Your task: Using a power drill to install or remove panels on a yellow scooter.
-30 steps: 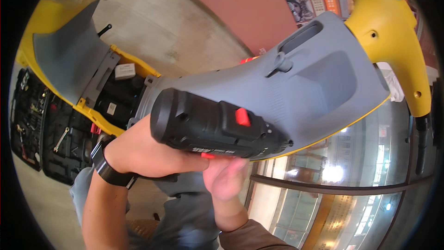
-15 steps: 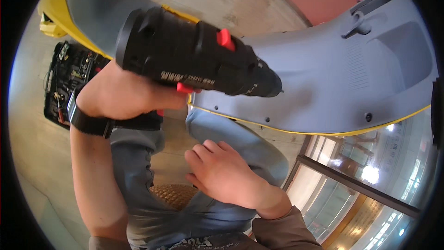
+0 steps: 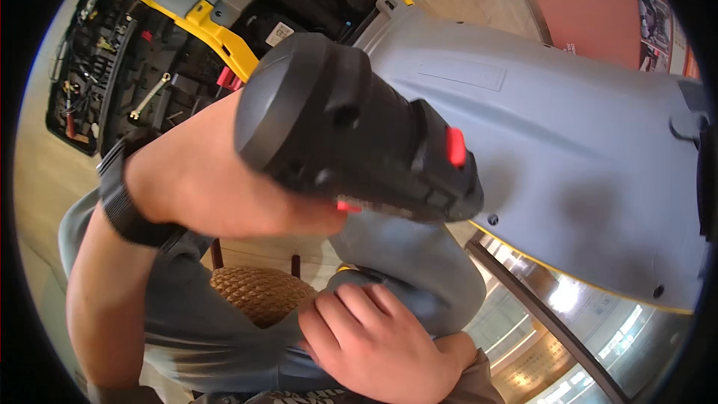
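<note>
My left hand (image 3: 217,172), with a dark band at the wrist, grips the handle of a black cordless drill (image 3: 351,127) with red switches. The drill points right, over the grey, yellow-edged plastic panel (image 3: 553,157) of what looks like a scooter. Its tip is hidden behind the body, so I cannot tell whether it touches anything. Near its front end a small dark hole (image 3: 493,219) shows at the panel's edge. My right hand (image 3: 374,344) hangs low over my lap, fingers curled and fingertips hidden; anything inside it cannot be seen.
An opened black tool case (image 3: 112,52) lies on the floor at the left, a combination wrench (image 3: 151,96) inside. Dark parts fill an opening in the yellow body (image 3: 232,49) beyond the drill. A woven stool (image 3: 254,295) is beneath me; a glass display case (image 3: 538,314) stands right.
The drill has come nearer and moved right and down in view. My view has shifted, showing more of the tool case and the opened body. My right hand stays low, fingers still curled.
</note>
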A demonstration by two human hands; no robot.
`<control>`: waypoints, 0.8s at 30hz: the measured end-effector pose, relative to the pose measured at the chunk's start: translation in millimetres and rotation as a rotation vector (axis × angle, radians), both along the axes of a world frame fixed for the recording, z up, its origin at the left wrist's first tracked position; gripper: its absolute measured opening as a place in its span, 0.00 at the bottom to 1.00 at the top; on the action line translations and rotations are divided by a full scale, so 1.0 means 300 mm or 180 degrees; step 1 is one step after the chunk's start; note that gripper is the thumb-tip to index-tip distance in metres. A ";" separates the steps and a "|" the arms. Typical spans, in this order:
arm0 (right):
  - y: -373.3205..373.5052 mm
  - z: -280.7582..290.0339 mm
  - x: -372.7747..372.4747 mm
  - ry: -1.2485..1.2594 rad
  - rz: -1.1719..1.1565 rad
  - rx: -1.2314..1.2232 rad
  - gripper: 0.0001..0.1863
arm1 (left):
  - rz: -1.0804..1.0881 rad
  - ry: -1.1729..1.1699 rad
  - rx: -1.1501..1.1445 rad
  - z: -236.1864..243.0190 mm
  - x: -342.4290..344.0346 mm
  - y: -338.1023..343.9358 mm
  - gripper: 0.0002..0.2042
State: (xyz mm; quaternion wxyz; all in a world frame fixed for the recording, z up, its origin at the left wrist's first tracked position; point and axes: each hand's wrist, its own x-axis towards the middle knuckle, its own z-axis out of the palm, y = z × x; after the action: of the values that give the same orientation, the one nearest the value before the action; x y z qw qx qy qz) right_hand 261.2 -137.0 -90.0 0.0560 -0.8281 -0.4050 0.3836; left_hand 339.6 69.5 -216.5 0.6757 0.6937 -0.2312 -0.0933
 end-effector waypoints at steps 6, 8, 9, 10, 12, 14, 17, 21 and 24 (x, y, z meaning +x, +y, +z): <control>0.017 0.009 0.048 0.0092 -0.0135 -0.0251 0.13 | -0.0177 0.0540 -0.0412 -0.103 -0.015 -0.052 0.21; 0.031 -0.004 0.040 0.0054 -0.0253 -0.0114 0.13 | -0.0208 0.0624 -0.0538 -0.118 -0.015 -0.059 0.22; 0.037 -0.014 0.034 0.0013 -0.0313 -0.0017 0.14 | -0.0220 0.0648 -0.0588 -0.122 -0.015 -0.063 0.22; 0.036 -0.006 0.036 0.0149 -0.0249 -0.0083 0.14 | -0.0223 0.0676 -0.0631 -0.123 -0.016 -0.066 0.23; 0.038 -0.009 0.029 0.0175 -0.0264 -0.0075 0.14 | -0.0194 0.0713 -0.0678 -0.120 -0.018 -0.071 0.24; 0.041 -0.016 0.022 0.0032 -0.0331 -0.0022 0.13 | -0.0185 0.0776 -0.0752 -0.110 -0.025 -0.078 0.25; 0.038 -0.006 0.027 0.0157 -0.0095 -0.0302 0.13 | -0.0327 0.0897 -0.0719 -0.103 -0.029 -0.080 0.28; 0.051 -0.024 0.024 -0.0087 -0.0182 0.0024 0.12 | -0.0261 0.0758 -0.0851 -0.104 -0.035 -0.115 0.28; 0.054 -0.012 0.034 0.0019 -0.0055 -0.0115 0.12 | -0.0178 0.0570 -0.0590 -0.101 -0.037 -0.145 0.25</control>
State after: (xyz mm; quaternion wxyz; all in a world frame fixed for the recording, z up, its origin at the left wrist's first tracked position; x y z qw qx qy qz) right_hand 271.5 -120.8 -93.5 0.0455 -0.8313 -0.3907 0.3928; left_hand 328.5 25.9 -246.7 0.7520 0.6105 -0.1968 -0.1520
